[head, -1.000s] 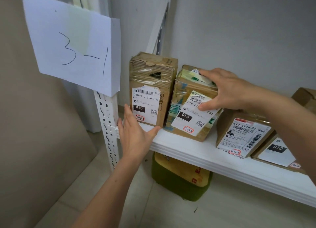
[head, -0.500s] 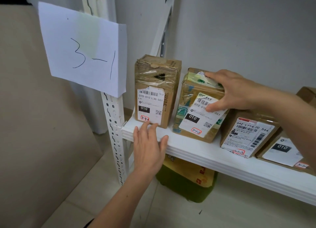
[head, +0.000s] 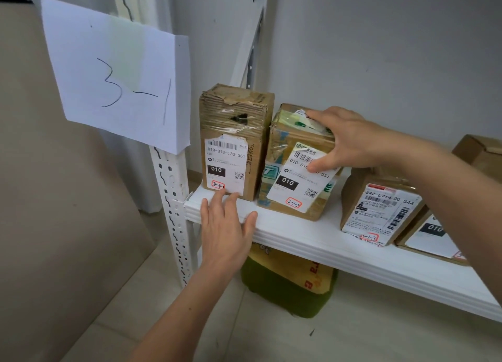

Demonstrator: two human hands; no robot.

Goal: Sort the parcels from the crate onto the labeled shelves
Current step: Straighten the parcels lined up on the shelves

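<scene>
**Parcel 3-1-2 (head: 288, 187) leans in the grip of the right hand (head: 350, 141)**

At the far left a paper sign (head: 116, 76) reading 3-1 hangs on the white post (head: 173, 212) of the rack. Next stands parcel 3-1-1 (head: 233, 133), upright at the left end of the shelf (head: 312, 234), with its long axis vertical. The left hand (head: 225, 231) lies on the shelf's front edge just below it. Its fingers are straight and spread and hold nothing, and the fingertips reach the foot of this box.

Just beside it, parcel 3-1-2 is tilted, not square to its neighbour. The right hand clasps its top, fingers over the upper face and thumb on the front label. This hand is on the box, so I judge it will set the box straight.

Further right, parcel 3-1-3 (head: 380, 206) stands apart from it. The shelf is white and smooth, and a grey wall is close behind. Under it a green and yellow bag (head: 288, 283) sits on the pale floor.
</scene>
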